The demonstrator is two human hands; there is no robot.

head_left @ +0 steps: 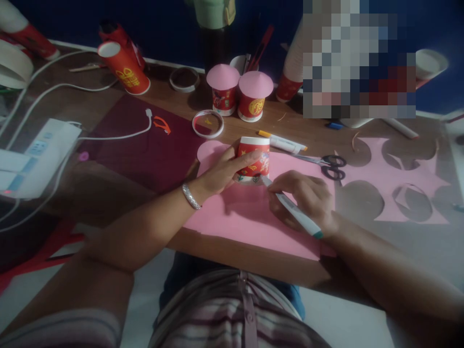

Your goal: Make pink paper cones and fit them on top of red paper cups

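My left hand (pixel 232 166) is wrapped round a red paper cup (pixel 253 150) with a white band along its lower edge, where small green drawings show. In my right hand (pixel 300 195) is a white marker (pixel 295 212) with a green end, its tip at the cup's white band. Both hands are above pink paper (pixel 246 217) spread at the table's front edge. A pink paper disc (pixel 210 151) lies left of the cup. Behind it lie a white and orange marker (pixel 284 141) and black-handled scissors (pixel 331 166).
Two red cups with pink cone tops (pixel 223 77) stand at the back, near a tape roll (pixel 208 124). A taller red cup (pixel 125 70) leans at back left. White cables and a white power strip (pixel 39 154) lie left. Cut-out pink scraps (pixel 391 179) lie right.
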